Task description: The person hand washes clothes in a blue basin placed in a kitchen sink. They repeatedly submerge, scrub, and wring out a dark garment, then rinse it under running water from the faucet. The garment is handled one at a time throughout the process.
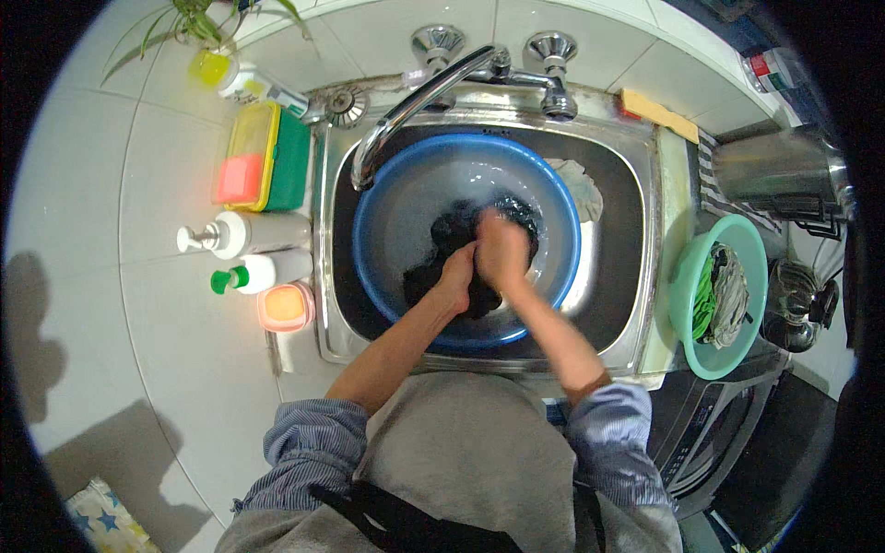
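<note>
A blue plastic basin [361,228] of cloudy water sits in the stainless steel sink [626,290]. Wet black cloth [432,283] lies bunched in the water, partly under the surface. My left hand [458,275] grips it near the middle of the basin. Close beside, almost touching, my right hand [503,252] is closed on the same cloth and blurred by motion. The fingers of both hands are largely hidden from above. Behind the basin's right rim, a pale wet cloth [579,190] rests in the sink.
A chrome faucet spout [422,100] arches over the basin's back left rim. Pump bottles [266,235], a green box [287,162] and an orange-filled tub [283,309] line the left side. At right stand a mint-green bowl [681,297] of cloths and a steel pot [774,166].
</note>
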A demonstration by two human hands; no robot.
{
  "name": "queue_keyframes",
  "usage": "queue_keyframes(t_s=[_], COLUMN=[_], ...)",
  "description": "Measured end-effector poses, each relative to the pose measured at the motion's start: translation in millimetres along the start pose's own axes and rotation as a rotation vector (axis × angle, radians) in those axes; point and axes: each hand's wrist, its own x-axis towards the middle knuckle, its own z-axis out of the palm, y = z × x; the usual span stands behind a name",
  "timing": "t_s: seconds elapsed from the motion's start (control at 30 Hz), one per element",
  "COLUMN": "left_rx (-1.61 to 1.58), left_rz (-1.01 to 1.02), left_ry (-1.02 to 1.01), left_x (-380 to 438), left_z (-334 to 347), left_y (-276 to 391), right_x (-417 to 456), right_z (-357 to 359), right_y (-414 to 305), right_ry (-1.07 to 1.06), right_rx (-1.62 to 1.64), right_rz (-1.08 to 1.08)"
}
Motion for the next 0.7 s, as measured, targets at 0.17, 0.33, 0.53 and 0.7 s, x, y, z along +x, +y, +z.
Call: queue_keyframes(t_s=[0.17, 0.33, 0.53, 0.7], left_rx=[0.128, 0.517, 0.827, 1.307], left_rz=[0.134, 0.278, 0.660, 0.555], left_ry=[-0.200, -0.246, -0.429, -0.433], left_x=[-33, -48, -54, -41], left_z=[27, 12, 16, 2], left_y=[39, 64, 73, 67], right_x=[3, 0, -2, -1], right_z=[-22, -90, -118, -134], right_y=[55, 10, 6, -9], right_ry=[-0.432, -0.661, -0.555, -0.261], right_rx=[0.726, 1.356, 0.442, 1.352], right_rz=[0.198, 0.634, 0.170, 0.358])
